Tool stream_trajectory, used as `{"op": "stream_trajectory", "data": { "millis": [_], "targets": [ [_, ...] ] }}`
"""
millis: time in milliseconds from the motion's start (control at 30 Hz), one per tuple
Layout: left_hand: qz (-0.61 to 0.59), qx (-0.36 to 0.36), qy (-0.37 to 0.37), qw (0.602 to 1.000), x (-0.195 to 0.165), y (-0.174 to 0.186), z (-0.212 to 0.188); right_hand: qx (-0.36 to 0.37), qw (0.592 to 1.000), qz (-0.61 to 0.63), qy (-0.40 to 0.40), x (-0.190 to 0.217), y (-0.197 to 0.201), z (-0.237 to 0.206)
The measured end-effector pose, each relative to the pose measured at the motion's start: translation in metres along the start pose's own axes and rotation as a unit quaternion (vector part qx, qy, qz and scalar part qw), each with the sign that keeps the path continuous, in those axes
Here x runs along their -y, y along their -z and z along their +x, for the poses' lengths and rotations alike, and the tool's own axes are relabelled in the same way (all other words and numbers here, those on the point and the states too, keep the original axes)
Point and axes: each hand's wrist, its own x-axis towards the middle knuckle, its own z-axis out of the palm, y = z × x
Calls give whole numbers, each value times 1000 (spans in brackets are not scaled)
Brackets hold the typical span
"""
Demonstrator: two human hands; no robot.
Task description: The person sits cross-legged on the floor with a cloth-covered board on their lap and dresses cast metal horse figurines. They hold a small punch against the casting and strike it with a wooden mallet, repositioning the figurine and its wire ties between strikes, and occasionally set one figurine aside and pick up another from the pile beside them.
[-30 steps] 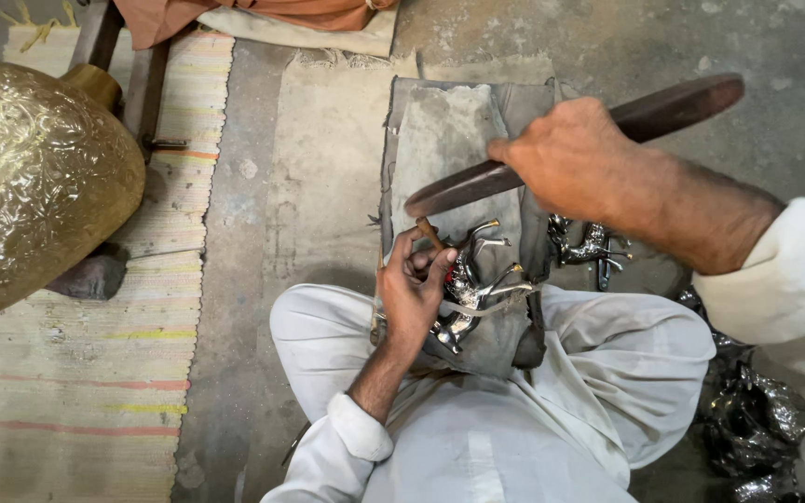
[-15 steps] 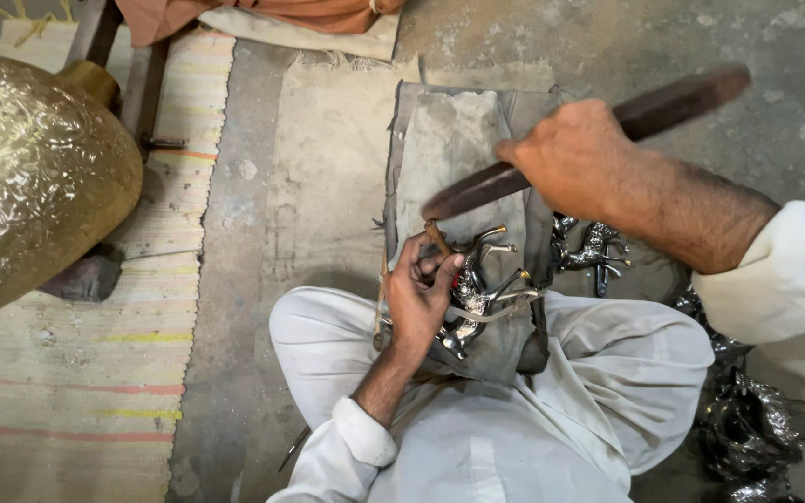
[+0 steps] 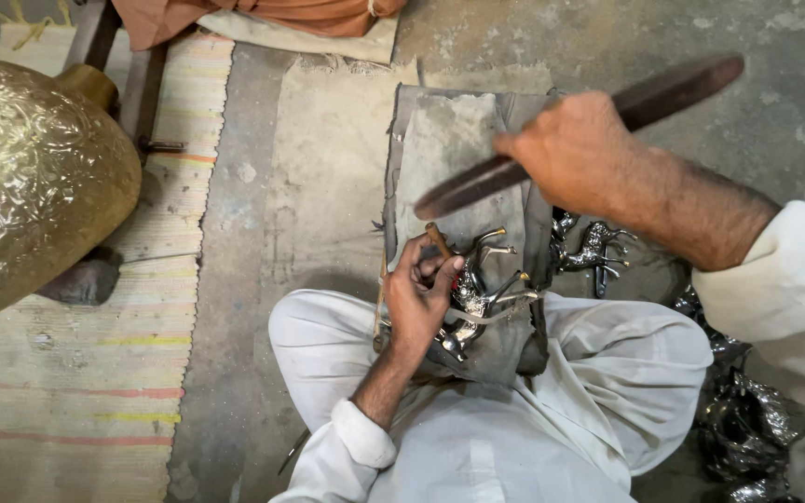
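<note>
Raised higher, right hand [image 3: 578, 154] gripping wooden stick [image 3: 589, 130], left hand [image 3: 421, 298] clutching metal figurine [image 3: 477, 293]

Two hands: left hand [image 3: 418, 296], right hand [image 3: 578, 154]. One long dark bar [image 3: 579, 135], one big brass vessel [image 3: 34, 177]. Two silvery animal figures apart from the heap: [image 3: 477, 293] and [image 3: 593, 247].

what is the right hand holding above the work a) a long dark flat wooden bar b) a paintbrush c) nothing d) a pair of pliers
a: the right hand grips a long dark wooden bar raised over the grey pad, while the left hand holds a small silvery metal figurine against it.
</note>
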Motion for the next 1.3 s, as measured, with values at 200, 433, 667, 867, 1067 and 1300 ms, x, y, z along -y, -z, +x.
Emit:
{"op": "stream_trajectory", "data": {
  "millis": [200,433,667,867,1067,1300],
  "targets": [
    [-3,2,0,1000,-3,0,0,24,1000,7,-7,2,4,0],
    [8,23,37,999,-1,2,2,54,998,28,-33,-1,-4,0],
    [0,24,-13,1000,2,2,1,-39,997,51,-31,-1,-5,-6],
    [-42,27,38,998,7,1,-2,22,998,54,-33,1,-8,-14],
    [-175,-32,22,984,19,25,8,92,961,231,-119,-6,-35,-48],
    [-152,65,47,985,16,51,29,-69,655,739,-140,37,-132,-112]
  ]
}}
